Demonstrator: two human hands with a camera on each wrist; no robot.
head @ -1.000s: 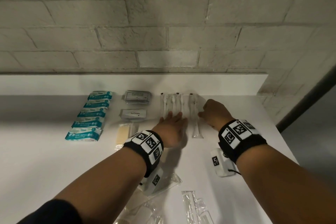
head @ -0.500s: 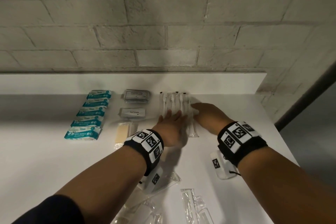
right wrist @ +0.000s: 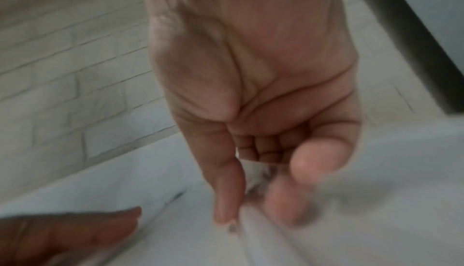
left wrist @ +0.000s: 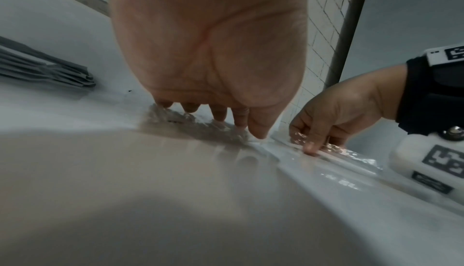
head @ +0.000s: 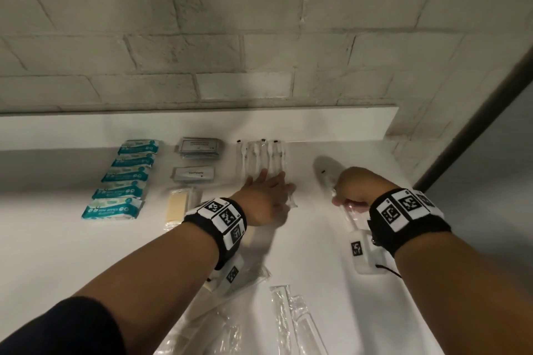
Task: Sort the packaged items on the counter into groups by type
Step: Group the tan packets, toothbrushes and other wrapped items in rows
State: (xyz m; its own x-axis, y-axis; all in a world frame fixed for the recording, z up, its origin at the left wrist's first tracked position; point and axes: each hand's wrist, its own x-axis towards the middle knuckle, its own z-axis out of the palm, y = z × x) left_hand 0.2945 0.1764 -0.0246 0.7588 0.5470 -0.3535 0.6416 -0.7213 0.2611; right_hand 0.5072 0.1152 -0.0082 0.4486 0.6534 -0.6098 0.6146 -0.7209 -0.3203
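Along the back edge of the counter (head: 72, 253) lie teal wipe packs (head: 122, 179), then grey sachets (head: 199, 148), then wrapped toothbrushes (head: 261, 157), on which the left hand (head: 266, 196) presses with flat, straight fingers. Nearer the right edge, the right hand (head: 353, 190) pinches one wrapped toothbrush (left wrist: 334, 151); loose clear packets (head: 291, 323) lie at the front edge.

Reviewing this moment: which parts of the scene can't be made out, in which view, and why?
- Right hand: right wrist view is blurred; the clear packet it pinches is unreadable.
- Toothbrush packets: head view, near ends hidden under the left hand.
- Clear wrappers: cut off by the head view's bottom edge.
- Grey packets: print too small.
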